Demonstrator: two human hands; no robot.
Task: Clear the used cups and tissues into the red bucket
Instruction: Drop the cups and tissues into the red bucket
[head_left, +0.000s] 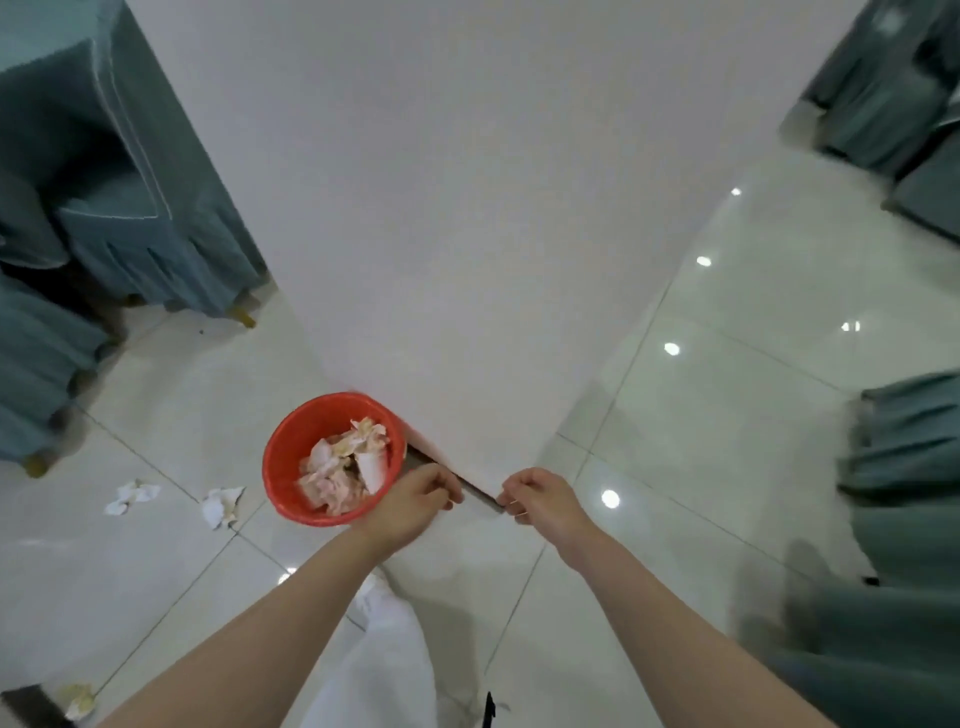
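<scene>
A white-clothed desk (467, 208) stands on glossy tiles; both the left hand (415, 501) and right hand (540, 499) pinch its near cloth hem, right of the red bucket (291, 457) of tissues (343, 467).

One red bucket (332, 457) — two hands (415, 501) (540, 496) — three floor tissues (131, 496) (222, 506) (78, 699).

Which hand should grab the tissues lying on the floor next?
Left. The left hand is beside the red bucket, and the crumpled tissues lie on the floor on that same side. The right hand is farther away, across the table corner.
</scene>
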